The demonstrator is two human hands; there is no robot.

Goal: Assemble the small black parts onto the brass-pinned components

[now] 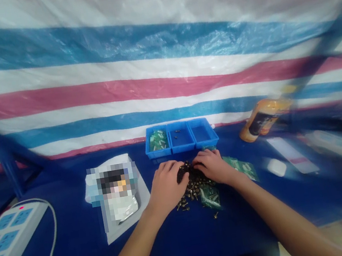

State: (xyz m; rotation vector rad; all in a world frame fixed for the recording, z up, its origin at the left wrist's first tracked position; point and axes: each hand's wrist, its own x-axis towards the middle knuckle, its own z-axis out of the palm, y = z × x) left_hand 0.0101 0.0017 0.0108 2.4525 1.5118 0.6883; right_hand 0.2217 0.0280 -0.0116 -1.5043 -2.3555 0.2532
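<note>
A pile of small brass-coloured screws (194,188) lies on the blue table between my hands. My left hand (169,184) cups the pile's left side, its fingers bent and the thumb apart. At the right side, my right hand (212,165) rests with curved fingers touching the heap; their tips are partly hidden among the screws. Against the front of the pile lies a small green-tinted plastic bag (210,196) with pieces inside. More green bags (240,168) lie beside my right wrist. One loose screw (216,215) sits nearer to me.
Three joined blue bins (183,148) stand behind the pile; the left holds green bags, the middle a few small pieces. To the left are a white sheet (141,185) and a power strip (14,232). An orange-capped bottle (259,119), a white case (276,167) and a phone (292,155) lie right.
</note>
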